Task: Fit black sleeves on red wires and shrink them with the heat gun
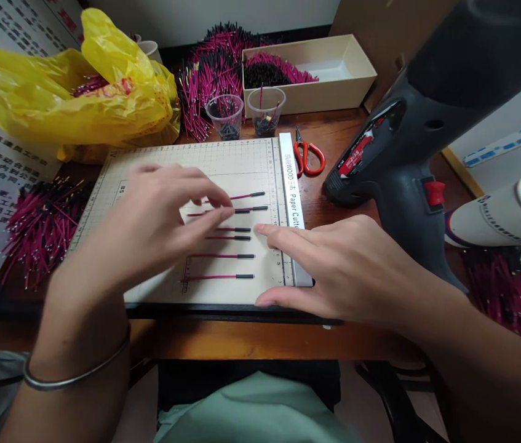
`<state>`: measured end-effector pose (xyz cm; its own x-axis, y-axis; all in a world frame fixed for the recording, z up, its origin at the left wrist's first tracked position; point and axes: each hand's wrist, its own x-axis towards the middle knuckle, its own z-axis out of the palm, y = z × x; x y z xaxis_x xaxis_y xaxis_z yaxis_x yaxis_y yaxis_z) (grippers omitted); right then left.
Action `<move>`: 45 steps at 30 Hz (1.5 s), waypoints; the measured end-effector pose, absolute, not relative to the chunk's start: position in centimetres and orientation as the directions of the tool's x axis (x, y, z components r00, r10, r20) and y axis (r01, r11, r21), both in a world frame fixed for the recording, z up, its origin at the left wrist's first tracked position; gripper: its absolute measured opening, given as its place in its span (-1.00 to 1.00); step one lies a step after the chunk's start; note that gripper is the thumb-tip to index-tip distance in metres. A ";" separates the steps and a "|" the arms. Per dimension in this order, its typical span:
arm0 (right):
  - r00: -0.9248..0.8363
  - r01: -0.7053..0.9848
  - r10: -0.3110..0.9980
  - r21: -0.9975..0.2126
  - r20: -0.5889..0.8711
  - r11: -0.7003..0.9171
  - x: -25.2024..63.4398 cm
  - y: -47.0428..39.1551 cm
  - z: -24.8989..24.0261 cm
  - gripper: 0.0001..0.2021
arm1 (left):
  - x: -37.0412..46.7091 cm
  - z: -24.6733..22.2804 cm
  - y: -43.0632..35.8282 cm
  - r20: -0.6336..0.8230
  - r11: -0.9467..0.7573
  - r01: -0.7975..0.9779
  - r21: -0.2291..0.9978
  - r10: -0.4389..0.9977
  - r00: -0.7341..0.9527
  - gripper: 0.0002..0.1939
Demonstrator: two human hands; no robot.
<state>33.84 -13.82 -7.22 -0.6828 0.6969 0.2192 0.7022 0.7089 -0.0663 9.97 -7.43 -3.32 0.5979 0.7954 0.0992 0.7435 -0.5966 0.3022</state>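
Several short red wires with black sleeves (245, 256) lie roughly parallel on a cream paper cutter board (149, 161) marked with a grid. My left hand (172, 215) hovers over the left ends of the upper wires, thumb and forefinger close together at one wire; whether they pinch it is hard to tell. At the right ends, my right hand (325, 264) rests with its forefinger on the board beside the black sleeves and its thumb spread toward the front edge. It holds nothing. The cutter's white rail (290, 184) passes by the right fingers.
Behind the board are a yellow bag (80, 111), a wire pile (218, 61), two clear cups (224, 117) and a cream box (325, 98). Red scissors (309, 159) and a large black heat gun (398, 141) sit right. More wires (41, 231) lie left; a paper cup (504, 212) leans right.
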 end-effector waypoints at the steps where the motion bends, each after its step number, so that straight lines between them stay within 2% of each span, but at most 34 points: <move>1: -0.670 0.715 0.711 -0.072 0.214 0.695 33.9 -13.8 -7.2 -0.34 | 10.4 -2.3 -7.0 0.128 -0.595 0.747 0.297 0.800 0.586 -0.59; 2: -0.654 0.730 0.726 -0.074 0.214 0.679 33.9 -13.8 -7.2 -0.34 | 10.9 -1.2 -6.4 0.068 -0.543 0.797 0.265 0.835 0.547 -0.55; 3: -0.637 0.746 0.740 -0.072 0.215 0.663 33.9 -13.8 -7.3 -0.34 | 11.5 -0.1 -5.6 0.185 -0.551 0.794 0.257 0.835 0.519 -0.51; 5: -0.612 0.770 0.759 -0.052 0.223 0.636 33.9 -13.8 -7.4 -0.33 | 12.9 1.7 -3.5 0.239 -0.506 0.843 0.183 0.855 0.461 -0.36; 6: -0.604 0.777 0.762 -0.042 0.232 0.628 33.9 -13.8 -7.5 -0.32 | 13.7 2.3 -2.2 0.280 -0.503 0.853 0.141 0.846 0.453 -0.22; 8: -0.601 0.778 0.757 -0.029 0.256 0.628 33.9 -13.7 -7.6 -0.32 | 15.1 2.9 0.4 0.247 -0.598 0.796 0.094 0.788 0.564 0.11; 9: -0.605 0.774 0.750 -0.025 0.267 0.633 33.9 -13.7 -7.6 -0.32 | 15.6 2.8 1.5 0.281 -0.677 0.724 0.129 0.726 0.628 -0.21; 10: -0.610 0.768 0.742 -0.021 0.278 0.640 33.9 -13.7 -7.6 -0.33 | 16.1 2.6 2.4 0.290 -0.720 0.683 0.121 0.684 0.670 -0.34; 13: -0.620 0.757 0.723 -0.010 0.306 0.653 33.9 -13.7 -7.5 -0.37 | 16.4 0.8 3.1 0.237 -0.771 0.636 0.015 0.621 0.747 -0.45; 15: -0.620 0.753 0.714 -0.007 0.325 0.657 33.9 -13.7 -7.4 -0.40 | 15.5 -1.1 2.2 0.164 -0.791 0.612 0.017 0.606 0.778 -0.46; 17: -0.623 0.746 0.705 -0.011 0.338 0.665 33.9 -13.7 -7.4 -0.41 | 14.0 -3.2 0.7 0.184 -0.800 0.595 0.081 0.598 0.780 -0.45; 21: -0.617 0.745 0.700 -0.016 0.360 0.666 33.8 -13.7 -7.5 -0.41 | 10.6 -6.0 -2.4 0.354 -0.834 0.476 0.279 0.551 0.756 -0.66; 23: -0.608 0.756 0.699 0.006 0.377 0.655 33.8 -13.7 -7.6 -0.42 | 9.6 -6.5 -3.2 0.365 -0.826 0.451 0.338 0.557 0.746 -0.74; 28: -0.564 0.798 0.719 0.046 0.406 0.600 33.8 -13.6 -7.8 -0.40 | 8.9 -6.6 -3.2 0.308 -0.814 0.432 0.390 0.557 0.771 -0.80; 33: -0.589 0.775 0.719 0.007 0.369 0.632 33.7 -13.4 -7.9 -0.36 | 8.7 -7.0 -2.9 0.292 -0.839 0.410 0.358 0.518 0.804 -0.83; 37: -0.623 0.743 0.705 -0.025 0.338 0.669 33.6 -13.3 -7.6 -0.42 | 8.4 -7.2 -2.8 0.275 -0.844 0.396 0.361 0.502 0.820 -0.83; 45: -0.651 0.692 0.672 -0.088 0.352 0.716 33.4 -13.2 -7.5 -0.44 | 8.5 -7.1 -3.4 0.237 -0.833 0.417 0.362 0.515 0.824 -0.84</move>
<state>33.38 -13.23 -7.50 -0.6513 0.6723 0.3520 0.6922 0.7164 -0.0876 8.55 -3.36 -7.11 0.8237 0.5153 0.2366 0.4172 -0.8334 0.3625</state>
